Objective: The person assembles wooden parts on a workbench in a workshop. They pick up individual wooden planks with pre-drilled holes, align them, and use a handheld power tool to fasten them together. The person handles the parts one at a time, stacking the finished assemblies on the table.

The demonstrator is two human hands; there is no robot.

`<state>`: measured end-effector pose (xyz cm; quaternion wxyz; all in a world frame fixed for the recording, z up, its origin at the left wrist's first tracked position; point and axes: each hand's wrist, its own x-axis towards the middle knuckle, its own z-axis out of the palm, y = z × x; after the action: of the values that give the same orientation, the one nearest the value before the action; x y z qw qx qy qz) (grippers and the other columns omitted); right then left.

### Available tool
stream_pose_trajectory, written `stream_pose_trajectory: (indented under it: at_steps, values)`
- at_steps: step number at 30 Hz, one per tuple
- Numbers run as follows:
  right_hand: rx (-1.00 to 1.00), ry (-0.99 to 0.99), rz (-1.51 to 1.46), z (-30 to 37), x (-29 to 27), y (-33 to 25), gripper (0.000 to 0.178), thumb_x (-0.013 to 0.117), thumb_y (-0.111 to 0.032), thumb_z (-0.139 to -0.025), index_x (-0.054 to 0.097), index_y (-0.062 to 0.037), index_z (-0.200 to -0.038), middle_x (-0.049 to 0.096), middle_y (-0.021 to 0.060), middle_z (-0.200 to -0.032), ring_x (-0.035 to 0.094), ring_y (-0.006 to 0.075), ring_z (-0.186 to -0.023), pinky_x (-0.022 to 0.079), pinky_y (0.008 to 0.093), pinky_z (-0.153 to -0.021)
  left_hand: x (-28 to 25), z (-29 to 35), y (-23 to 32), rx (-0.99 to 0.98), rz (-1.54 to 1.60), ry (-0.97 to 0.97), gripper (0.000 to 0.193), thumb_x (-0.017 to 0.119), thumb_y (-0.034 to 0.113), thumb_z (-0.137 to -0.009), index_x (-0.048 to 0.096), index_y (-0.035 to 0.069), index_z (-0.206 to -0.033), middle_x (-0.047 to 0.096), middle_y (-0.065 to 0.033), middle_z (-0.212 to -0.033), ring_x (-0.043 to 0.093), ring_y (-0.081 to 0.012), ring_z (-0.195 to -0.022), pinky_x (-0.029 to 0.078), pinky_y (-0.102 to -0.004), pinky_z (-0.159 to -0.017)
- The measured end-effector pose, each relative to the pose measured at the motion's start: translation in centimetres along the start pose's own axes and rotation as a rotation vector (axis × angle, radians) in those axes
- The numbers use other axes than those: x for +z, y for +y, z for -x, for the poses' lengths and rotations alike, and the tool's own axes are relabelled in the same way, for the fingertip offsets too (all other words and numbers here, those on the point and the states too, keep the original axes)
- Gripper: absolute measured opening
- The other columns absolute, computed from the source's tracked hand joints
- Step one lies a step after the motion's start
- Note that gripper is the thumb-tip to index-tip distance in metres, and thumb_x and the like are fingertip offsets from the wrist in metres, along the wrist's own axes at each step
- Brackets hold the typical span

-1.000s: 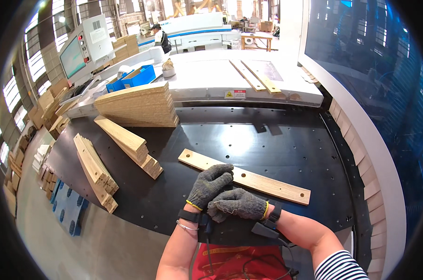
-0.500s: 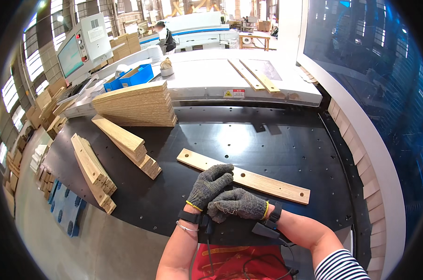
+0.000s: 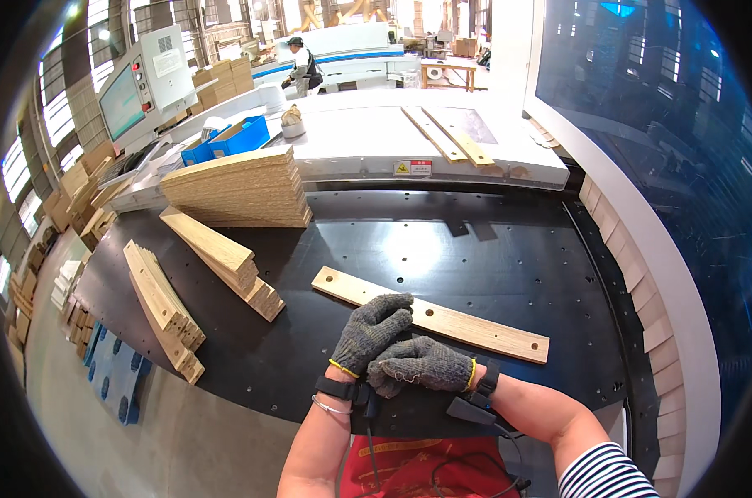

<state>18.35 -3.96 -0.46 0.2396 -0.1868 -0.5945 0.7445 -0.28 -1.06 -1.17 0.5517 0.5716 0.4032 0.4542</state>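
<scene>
My left hand (image 3: 373,334), in a dark grey knit glove with a yellow cuff, has its fingers curled together. Its knuckles overlap the near edge of a flat wooden strip (image 3: 463,323) with drilled holes; whether they touch it I cannot tell. Close against the left wrist is my right hand (image 3: 422,365), gloved alike, its fingers folded in toward the left. I see nothing held in either hand. The strip lies at a slant on the black work surface (image 3: 343,245), just beyond both hands.
A tall stack of wooden boards (image 3: 235,192) stands at the left, with two lower piles of strips (image 3: 227,257) (image 3: 164,311) nearer. Two strips (image 3: 455,137) rest on the white machine bed, near blue bins (image 3: 241,137). A blue panel (image 3: 650,124) rises at right; a person (image 3: 303,68) stands far back.
My hands and the wooden strip keep their places, apart from a slight shift of the whole view. In the background, the distant person has changed posture, with an arm now reaching left.
</scene>
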Motion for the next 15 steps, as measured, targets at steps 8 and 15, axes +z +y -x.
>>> stream_pose_trajectory:
  at_steps: [8, 15]
  values:
    - [-0.012, -0.027, -0.041, -0.11, -0.25, 0.45, 0.030, 0.064, -0.024, -0.108, 0.074, 0.0004, -0.121, 0.075, 0.0096, -0.108, 0.072, 0.0186, -0.101, 0.060, 0.0342, -0.091, -0.02, -0.01, -0.14, 0.004, 0.026, -0.003, 0.038, 0.074, 0.019, -0.099, 0.070, 0.001, -0.132, 0.076, -0.0099, -0.119, 0.069, -0.0153, -0.108, 0.056, -0.0318, -0.096]
    - [-0.028, 0.005, 0.039, 0.02, -0.07, 0.05, 0.029, 0.063, -0.024, -0.108, 0.073, 0.0003, -0.122, 0.075, 0.0092, -0.109, 0.072, 0.0186, -0.102, 0.060, 0.0341, -0.092, 0.06, 0.11, 0.32, 0.005, -0.008, -0.003, 0.036, 0.074, 0.019, -0.100, 0.070, 0.001, -0.131, 0.076, -0.0095, -0.118, 0.069, -0.0143, -0.106, 0.057, -0.0314, -0.094]
